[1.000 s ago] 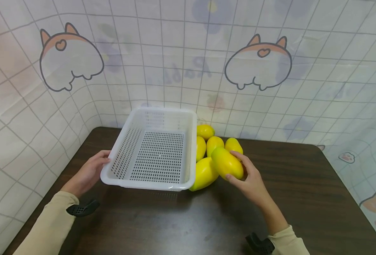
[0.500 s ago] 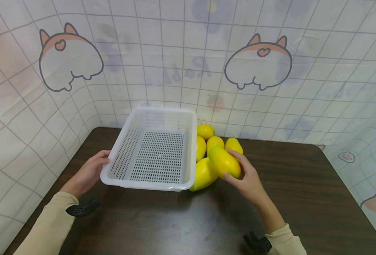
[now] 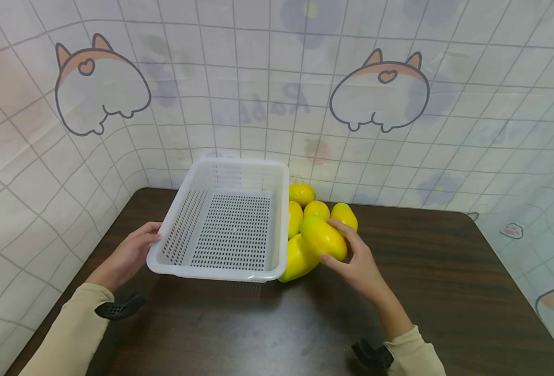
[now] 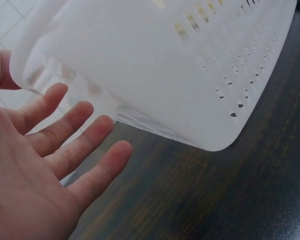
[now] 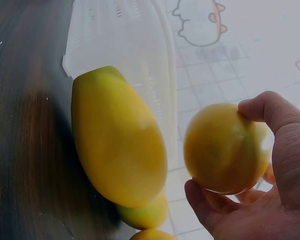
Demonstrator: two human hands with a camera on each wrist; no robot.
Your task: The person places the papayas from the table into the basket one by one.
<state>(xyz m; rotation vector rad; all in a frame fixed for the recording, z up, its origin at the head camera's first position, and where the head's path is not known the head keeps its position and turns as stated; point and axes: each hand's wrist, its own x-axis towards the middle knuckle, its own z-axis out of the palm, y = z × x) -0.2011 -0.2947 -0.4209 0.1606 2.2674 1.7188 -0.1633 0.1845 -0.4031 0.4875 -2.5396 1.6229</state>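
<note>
Currently, right hand [image 3: 358, 266] curling thumb and fingers round glossy yellow oval fruit [image 3: 323, 238], holding it just right of white perforated plastic basket [image 3: 232, 230]. Left hand [image 3: 131, 256] gripping basket's left rim at thumb side, other fingers spreading loosely. Five similar yellow fruits [image 3: 297, 261] lying on dark wood-grain counter [image 3: 446, 271]. Transfer step apparently proceeding; next move probably calling for clearing right rim.

Lowest fruit [image 3: 297, 265] partly behind basket [image 3: 220, 271]

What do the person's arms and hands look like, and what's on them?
The left sleeve and right sleeve are plain, pale cream. The left hand and right hand wear no gloves. Near the wrists are a left black gadget and a right black gadget.
</note>
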